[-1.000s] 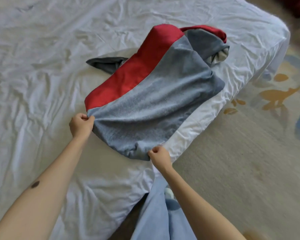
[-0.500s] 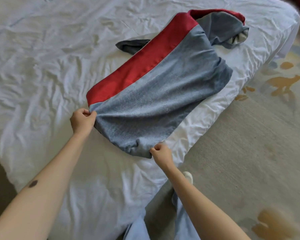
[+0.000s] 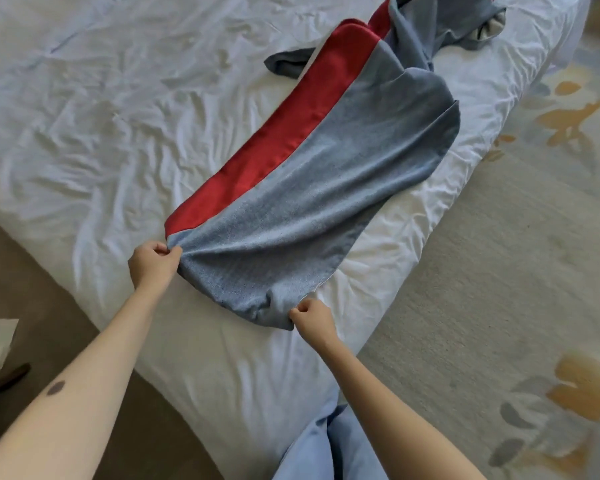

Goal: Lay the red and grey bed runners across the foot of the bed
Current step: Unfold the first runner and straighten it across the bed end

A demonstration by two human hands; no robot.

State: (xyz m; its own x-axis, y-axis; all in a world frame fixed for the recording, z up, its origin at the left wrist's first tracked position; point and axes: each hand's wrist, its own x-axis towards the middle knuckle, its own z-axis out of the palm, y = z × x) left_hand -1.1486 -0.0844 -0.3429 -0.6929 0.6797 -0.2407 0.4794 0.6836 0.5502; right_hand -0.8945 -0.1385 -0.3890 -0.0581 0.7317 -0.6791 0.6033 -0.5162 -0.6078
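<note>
A white, wrinkled bed (image 3: 101,140) fills most of the view; patterned carpet (image 3: 499,278) lies to its right; the red and grey bed runner (image 3: 312,202) stretches diagonally along the bed's right edge, its far end bunched and twisted near the top corner; the left hand (image 3: 152,263) pinches the near corner where red meets grey; the right hand (image 3: 310,319), curled in a fist, grips the near grey corner.

Beige carpet (image 3: 465,278) with orange and grey floral patches lies right of the white-sheeted bed (image 3: 84,116).
</note>
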